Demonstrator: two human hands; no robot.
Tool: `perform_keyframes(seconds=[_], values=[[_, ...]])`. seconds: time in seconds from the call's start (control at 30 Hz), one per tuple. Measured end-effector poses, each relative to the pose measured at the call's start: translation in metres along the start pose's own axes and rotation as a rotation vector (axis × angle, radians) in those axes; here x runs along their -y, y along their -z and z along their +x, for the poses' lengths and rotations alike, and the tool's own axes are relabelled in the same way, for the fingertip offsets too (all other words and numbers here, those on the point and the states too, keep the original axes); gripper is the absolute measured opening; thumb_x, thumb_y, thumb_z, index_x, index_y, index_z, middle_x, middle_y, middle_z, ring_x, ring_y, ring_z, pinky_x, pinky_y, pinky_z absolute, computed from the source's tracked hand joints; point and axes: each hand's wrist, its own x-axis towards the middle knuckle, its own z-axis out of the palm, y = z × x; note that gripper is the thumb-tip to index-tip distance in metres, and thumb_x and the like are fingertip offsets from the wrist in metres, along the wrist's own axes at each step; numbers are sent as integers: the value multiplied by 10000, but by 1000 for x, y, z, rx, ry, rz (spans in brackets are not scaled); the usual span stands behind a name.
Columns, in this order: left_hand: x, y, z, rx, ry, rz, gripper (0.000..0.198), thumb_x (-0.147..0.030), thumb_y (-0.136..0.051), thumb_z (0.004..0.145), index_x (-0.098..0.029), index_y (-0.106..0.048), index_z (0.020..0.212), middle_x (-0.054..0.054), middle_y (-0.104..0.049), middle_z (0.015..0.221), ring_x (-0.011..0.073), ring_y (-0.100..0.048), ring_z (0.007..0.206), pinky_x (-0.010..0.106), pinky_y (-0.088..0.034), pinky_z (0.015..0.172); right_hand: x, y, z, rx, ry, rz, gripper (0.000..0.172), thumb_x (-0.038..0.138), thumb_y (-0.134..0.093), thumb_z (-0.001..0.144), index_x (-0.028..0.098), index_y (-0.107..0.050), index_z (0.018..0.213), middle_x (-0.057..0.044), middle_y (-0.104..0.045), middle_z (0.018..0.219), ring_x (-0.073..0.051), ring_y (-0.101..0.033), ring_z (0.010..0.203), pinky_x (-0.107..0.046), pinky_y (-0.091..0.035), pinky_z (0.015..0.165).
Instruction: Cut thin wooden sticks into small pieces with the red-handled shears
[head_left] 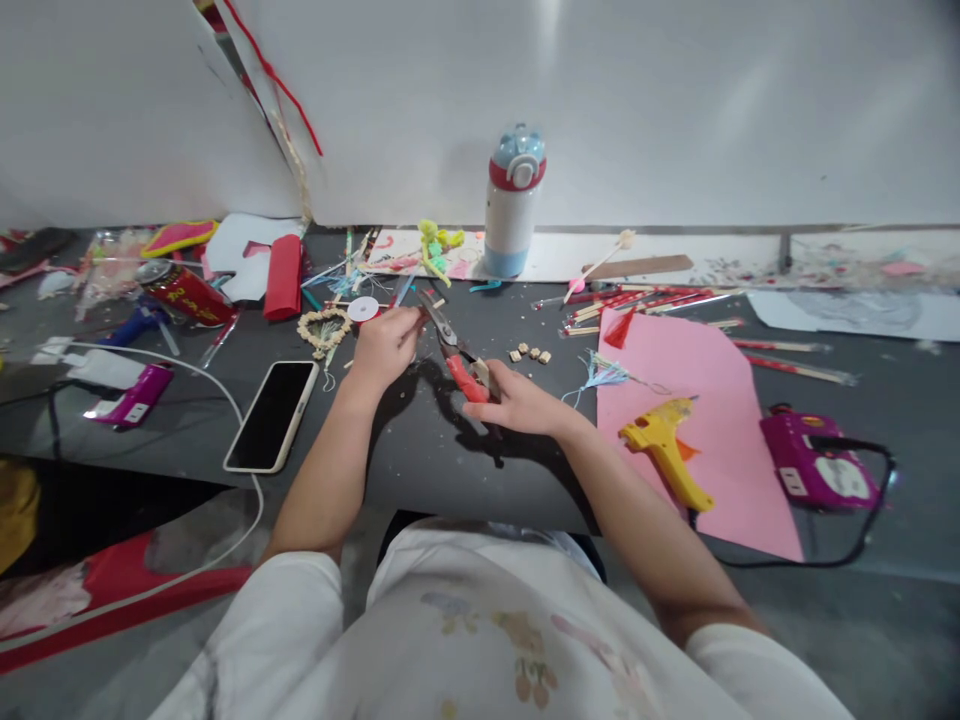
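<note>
My right hand (514, 398) is wrapped round the handles of red-handled pliers (460, 372), whose jaws point away from me. The fingers of my left hand (388, 345) are pinched together close beside the jaws; what they hold is too small to make out. A few small light wooden pieces (529, 354) lie on the dark table to the right of the pliers. Left of my left hand is a heart-shaped ring of beige pieces (324, 330), with a white spool (363, 309) next to it.
A white bottle (513, 215) stands behind the pliers. On the right, a yellow glue gun (666, 450) lies on pink paper (720, 400), near a purple box with a cable (817, 460). A phone (273, 415) and a red can (187, 293) are on the left.
</note>
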Motion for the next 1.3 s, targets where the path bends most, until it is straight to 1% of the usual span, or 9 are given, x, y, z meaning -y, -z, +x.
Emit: perform_keyframes(seconds=[0.1,0.23,0.5,0.67,0.87,0.97,1.07,1.2,1.3], values=[[0,4,2,22,22,-79,275,-216,-452,849,-167,-548,597,15,-560,585,117,-517,575,238,-371,582,-1,-2,1,-6,3,-11,524,632,-599,661,205,-375,867,32,-478,744,-114,-440,617,-260,-328,569],[1,7,3,31,61,-165,251,-187,-486,819,-166,-561,580,3,-571,566,105,-518,547,232,-359,553,1,-3,1,-14,18,-22,533,627,-611,653,204,-367,867,29,-488,746,-114,-444,612,-264,-334,576],[1,11,2,22,66,-155,263,-200,-483,825,-173,-552,573,-1,-576,561,111,-531,566,239,-376,575,2,0,-1,-2,80,-49,479,617,-565,709,208,-347,832,30,-489,737,-108,-424,605,-256,-323,576],[1,13,0,17,70,-176,269,-198,-471,829,-175,-563,577,9,-602,590,118,-552,595,244,-397,591,1,3,-1,6,103,-67,479,604,-579,708,208,-346,843,29,-489,737,-100,-411,590,-252,-320,569],[2,13,1,25,81,-196,263,-194,-485,816,-169,-573,569,1,-590,572,108,-542,581,242,-389,583,1,-1,-2,9,91,-33,477,598,-575,716,206,-350,868,17,-494,776,-103,-425,606,-255,-341,574],[0,15,2,52,138,-274,274,-213,-491,813,-165,-568,554,-3,-577,546,101,-515,548,238,-374,551,4,-3,-2,2,78,-18,495,583,-591,702,197,-369,918,4,-505,810,-111,-449,634,-264,-360,598],[0,18,2,114,224,-443,277,-249,-490,820,-165,-573,570,-4,-567,526,90,-475,494,229,-350,490,6,-3,-4,-13,78,-26,525,564,-622,671,190,-384,953,-2,-511,826,-117,-461,652,-271,-371,618],[1,21,-1,211,301,-606,300,-317,-495,839,-168,-580,593,2,-570,518,82,-449,445,220,-331,438,7,-2,-5,-26,105,-38,522,561,-637,649,197,-374,916,-2,-506,827,-119,-455,660,-270,-368,617],[2,23,-1,211,310,-621,288,-312,-505,835,-166,-587,601,0,-565,506,84,-461,443,217,-340,442,6,-1,-5,-10,119,-50,501,576,-620,671,205,-356,880,4,-500,813,-115,-442,647,-264,-355,602]])
